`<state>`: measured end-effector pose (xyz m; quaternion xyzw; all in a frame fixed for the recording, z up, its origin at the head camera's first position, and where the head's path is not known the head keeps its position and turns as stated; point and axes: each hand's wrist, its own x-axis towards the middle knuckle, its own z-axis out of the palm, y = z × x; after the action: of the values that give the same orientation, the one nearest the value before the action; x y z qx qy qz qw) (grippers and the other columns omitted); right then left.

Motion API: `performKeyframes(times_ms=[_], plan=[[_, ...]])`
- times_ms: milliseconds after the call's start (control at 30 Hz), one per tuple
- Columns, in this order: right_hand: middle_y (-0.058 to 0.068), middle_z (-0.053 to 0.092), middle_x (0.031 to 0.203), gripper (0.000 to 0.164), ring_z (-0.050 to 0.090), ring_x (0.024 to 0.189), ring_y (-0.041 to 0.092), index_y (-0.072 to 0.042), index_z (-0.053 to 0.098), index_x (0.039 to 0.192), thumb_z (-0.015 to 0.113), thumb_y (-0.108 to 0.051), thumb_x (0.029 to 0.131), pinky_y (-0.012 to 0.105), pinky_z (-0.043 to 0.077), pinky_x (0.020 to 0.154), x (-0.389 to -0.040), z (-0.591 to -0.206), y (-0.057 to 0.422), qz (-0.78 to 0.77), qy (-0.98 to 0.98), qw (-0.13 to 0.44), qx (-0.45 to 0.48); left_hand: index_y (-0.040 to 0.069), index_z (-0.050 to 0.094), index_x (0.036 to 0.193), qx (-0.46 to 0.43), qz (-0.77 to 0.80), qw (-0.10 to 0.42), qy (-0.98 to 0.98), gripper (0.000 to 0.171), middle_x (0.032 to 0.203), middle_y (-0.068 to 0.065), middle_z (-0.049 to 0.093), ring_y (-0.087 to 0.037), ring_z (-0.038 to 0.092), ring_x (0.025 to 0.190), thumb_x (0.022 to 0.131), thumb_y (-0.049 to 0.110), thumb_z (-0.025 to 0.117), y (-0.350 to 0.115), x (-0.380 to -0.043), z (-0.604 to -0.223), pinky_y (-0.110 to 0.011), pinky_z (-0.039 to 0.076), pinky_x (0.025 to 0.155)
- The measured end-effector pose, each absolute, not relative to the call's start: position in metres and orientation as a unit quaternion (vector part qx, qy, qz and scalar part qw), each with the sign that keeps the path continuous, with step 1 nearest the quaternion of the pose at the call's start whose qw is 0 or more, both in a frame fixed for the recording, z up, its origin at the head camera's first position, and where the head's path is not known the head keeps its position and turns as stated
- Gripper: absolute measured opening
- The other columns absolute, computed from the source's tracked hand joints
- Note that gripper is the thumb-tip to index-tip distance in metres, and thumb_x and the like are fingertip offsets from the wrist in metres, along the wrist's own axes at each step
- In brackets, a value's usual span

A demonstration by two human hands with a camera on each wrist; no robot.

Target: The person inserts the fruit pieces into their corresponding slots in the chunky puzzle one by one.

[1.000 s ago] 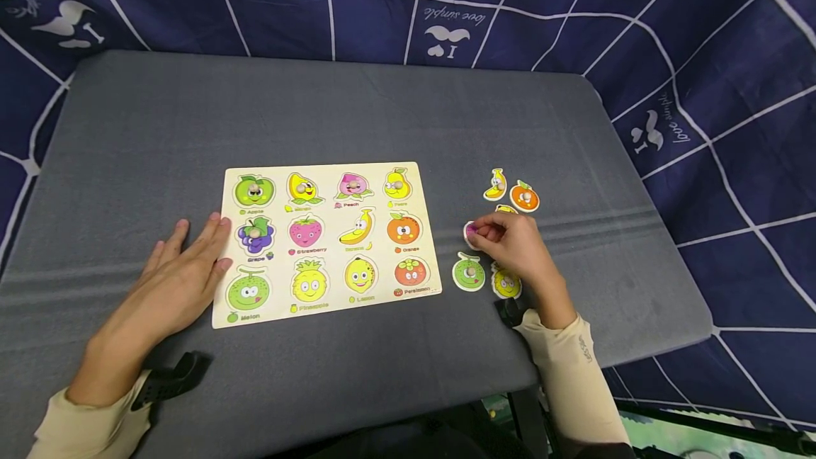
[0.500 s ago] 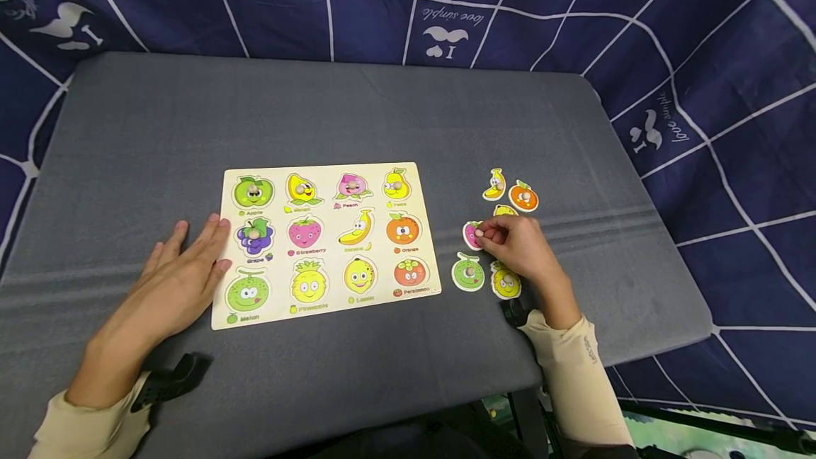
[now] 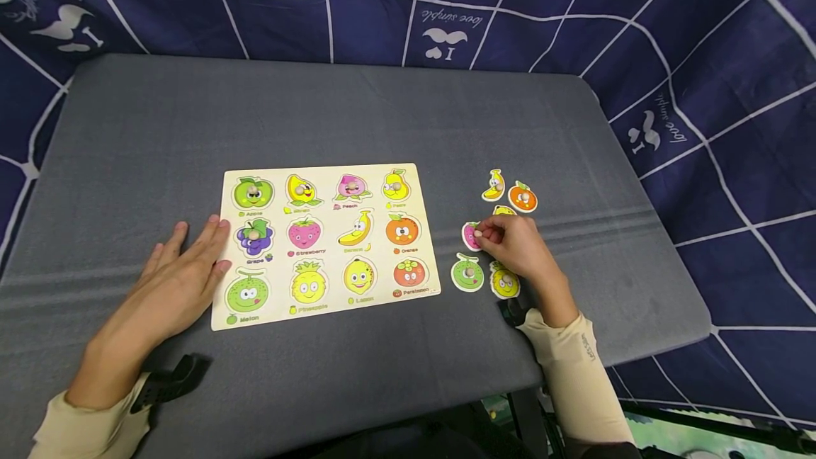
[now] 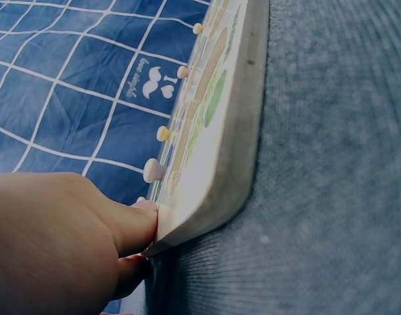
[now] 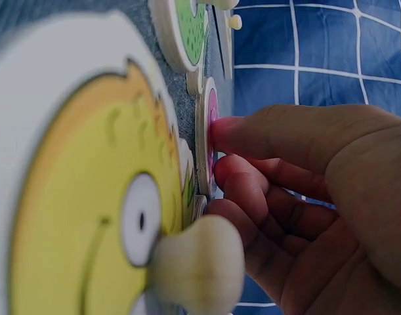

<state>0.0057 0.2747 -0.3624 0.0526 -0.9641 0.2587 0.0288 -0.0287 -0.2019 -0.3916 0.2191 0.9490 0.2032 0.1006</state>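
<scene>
A wooden fruit puzzle board (image 3: 331, 232) lies flat on the table. Alongside its left edge rests my left hand (image 3: 168, 285), fingers straight, with the thumb (image 4: 136, 226) touching the board's edge. Right of the board, the thumb and index finger of my right hand (image 3: 519, 246) pinch at the middle of a pink strawberry piece (image 3: 470, 235), which lies on the table. Its knob is hidden by the fingertips. Around that hand are a melon piece (image 3: 467, 273), a pineapple piece (image 3: 506, 280), a banana piece (image 3: 494, 185), an orange piece (image 3: 523, 197) and a partly covered yellow piece (image 3: 504, 210).
Knobbed pieces sit in the board's top row, such as the apple (image 3: 252, 193), and the grape piece (image 3: 254, 238) sits below it. The other board spots show printed fruit without knobs. A grey cloth table (image 3: 357, 119) is bordered by a dark blue curtain (image 3: 370, 23).
My right fingers have shifted slightly on the strawberry piece, so more of it shows than a second ago. The left hand and board stay put.
</scene>
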Motion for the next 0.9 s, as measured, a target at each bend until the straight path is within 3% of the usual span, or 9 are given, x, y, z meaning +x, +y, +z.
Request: performKeyframes(times_ms=[900], plan=[[-0.005,0.060,0.065,0.004,0.054,0.058,0.006,-0.007,0.070,0.079,0.072,-0.008,0.075,0.021,0.044,0.053,-0.006,-0.349,0.249,0.279,-0.953,0.036,0.114,0.008,0.008,0.147,0.220,0.203,0.099,0.949,0.056,0.151,-0.014,0.006,-0.048,-0.008,0.132,0.100,0.022,0.036,-0.203,-0.027,-0.392,-0.064,-0.005,0.100]])
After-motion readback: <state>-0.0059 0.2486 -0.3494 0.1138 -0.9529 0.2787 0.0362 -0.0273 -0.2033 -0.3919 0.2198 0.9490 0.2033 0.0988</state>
